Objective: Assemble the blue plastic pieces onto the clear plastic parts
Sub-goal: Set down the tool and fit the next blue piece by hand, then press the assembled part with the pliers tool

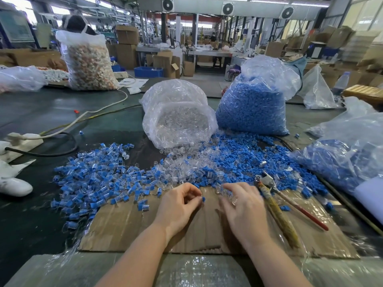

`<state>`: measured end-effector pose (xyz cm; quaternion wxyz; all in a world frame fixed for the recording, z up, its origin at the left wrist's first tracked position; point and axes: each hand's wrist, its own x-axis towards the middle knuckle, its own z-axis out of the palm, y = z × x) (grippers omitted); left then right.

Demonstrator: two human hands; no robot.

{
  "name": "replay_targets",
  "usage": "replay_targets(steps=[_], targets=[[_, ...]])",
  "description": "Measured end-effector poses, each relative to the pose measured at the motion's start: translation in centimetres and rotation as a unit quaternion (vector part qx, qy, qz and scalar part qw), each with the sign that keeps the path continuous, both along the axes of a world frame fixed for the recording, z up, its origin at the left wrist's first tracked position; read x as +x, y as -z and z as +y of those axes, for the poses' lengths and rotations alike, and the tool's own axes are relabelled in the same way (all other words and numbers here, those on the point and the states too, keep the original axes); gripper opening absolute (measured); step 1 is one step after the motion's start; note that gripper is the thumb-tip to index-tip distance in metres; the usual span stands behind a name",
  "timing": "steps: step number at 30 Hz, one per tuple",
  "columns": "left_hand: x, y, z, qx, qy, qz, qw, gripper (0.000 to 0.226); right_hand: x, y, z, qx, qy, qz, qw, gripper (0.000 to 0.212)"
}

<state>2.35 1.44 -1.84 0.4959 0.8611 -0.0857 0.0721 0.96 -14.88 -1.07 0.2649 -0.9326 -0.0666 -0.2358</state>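
Blue piece (203,199) pinched in left grip (178,206) — right grip (242,206) on clear parts (224,190)

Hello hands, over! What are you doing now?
Left hand pinching small blue plastic piece. Right hand fingering clear plastic parts, grip unclear. Worn metal pliers lying close beside it.

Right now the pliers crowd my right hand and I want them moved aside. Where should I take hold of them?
Grip the pliers by the two long handles, probably from the near right: they splay toward you across the bare cardboard, while the metal head lies far, against the blue pieces. The right hand is beside them.
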Motion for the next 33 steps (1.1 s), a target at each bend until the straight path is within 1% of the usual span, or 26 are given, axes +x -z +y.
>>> replay_targets(steps=[2, 3, 5, 6, 8, 10, 11, 12, 15, 17, 19, 20, 21, 22, 23, 25, 26, 27, 30, 32, 33], targets=[[0.0, 0.0, 0.0, -0.001, 0.001, 0.007, 1.0, 0.014, 0.1, -0.4, -1.5, -0.023, 0.095, 0.045, 0.994, 0.039], [0.0, 0.0, 0.1, -0.003, 0.0, 0.009, 1.0, 0.013, 0.1, -0.6, -2.4, -0.053, 0.148, 0.074, 0.985, 0.044], [0.0, -0.1, 0.0, -0.006, -0.001, 0.014, 1.0, 0.014, 0.2, -0.8, -4.4, -0.124, 0.235, 0.16, 0.951, 0.055], [0.0, -0.1, 0.0, -0.009, -0.002, 0.016, 1.0, 0.014, 0.2, -0.9, -5.3, -0.142, 0.257, 0.21, 0.933, 0.061], [0.0, -0.2, 0.0, -0.017, -0.004, 0.023, 1.0, 0.014, 0.2, -0.8, -6.8, -0.148, 0.264, 0.289, 0.908, 0.072], [0.1, -0.3, 0.0, -0.029, -0.007, 0.032, 0.999, 0.012, 0.3, -0.7, -7.7, -0.159, 0.248, 0.325, 0.899, 0.077], [0.1, -0.4, 0.0, -0.036, -0.009, 0.038, 0.999, 0.011, 0.3, -0.8, -7.8, -0.169, 0.244, 0.326, 0.897, 0.076], [0.1, -0.5, 0.1, -0.043, -0.011, 0.043, 0.998, 0.01, 0.3, -0.8, -7.8, -0.181, 0.247, 0.318, 0.897, 0.069], [0.2, -0.8, 0.1, -0.081, -0.027, 0.062, 0.994, 0.007, 0.1, -1.7, -7.3, -0.21, 0.24, 0.27, 0.909, 0.038], [0.2, -1.2, 0.0, -0.121, -0.038, 0.079, 0.989, 0.006, -0.1, -2.4, -6.8, -0.23, 0.226, 0.234, 0.917, 0.033], [0.3, -1.5, -0.1, -0.158, -0.043, 0.097, 0.982, 0.006, 0.0, -3.2, -6.1, -0.242, 0.19, 0.201, 0.93, 0.035], [0.4, -1.7, -0.1, -0.179, -0.049, 0.107, 0.977, 0.005, 0.0, -3.7, -5.6, -0.231, 0.153, 0.191, 0.942, 0.035], [0.4, -1.9, -0.2, -0.206, -0.057, 0.119, 0.97, 0.005, 0.1, -4.1, -5.1, -0.198, 0.103, 0.193, 0.955, 0.033], [0.5, -2.1, -0.2, -0.235, -0.065, 0.133, 0.961, 0.004, 0.1, -4.7, -4.4, -0.144, 0.05, 0.214, 0.965, 0.03], [0.6, -2.3, -0.3, -0.26, -0.072, 0.148, 0.952, 0.005, 0.0, -5.3, -3.6, -0.083, 0.001, 0.252, 0.964, 0.027], [0.9, -2.6, -0.3, -0.291, -0.086, 0.172, 0.937, 0.005, -0.3, -6.3, -2.0, 0.032, -0.068, 0.326, 0.942, 0.027], [1.0, -2.6, -0.3, -0.301, -0.092, 0.179, 0.932, 0.005, -0.4, -6.5, -1.3, 0.077, -0.086, 0.355, 0.928, 0.027], [1.0, -2.7, -0.3, -0.31, -0.097, 0.183, 0.928, 0.004, -0.6, -6.5, -0.8, 0.101, -0.093, 0.379, 0.915, 0.027], [1.1, -2.8, -0.2, -0.328, -0.116, 0.186, 0.919, 0.004, -1.2, -6.9, 0.2, 0.123, -0.08, 0.419, 0.896, 0.024], [1.1, -2.8, 0.0, -0.319, -0.132, 0.186, 0.92, 0.004, -1.5, -7.2, 0.4, 0.111, -0.074, 0.434, 0.891, 0.03], [1.1, -2.8, 0.0, -0.313, -0.138, 0.187, 0.921, 0.004, -1.5, -7.1, 0.4, 0.085, -0.085, 0.429, 0.895, 0.033]])
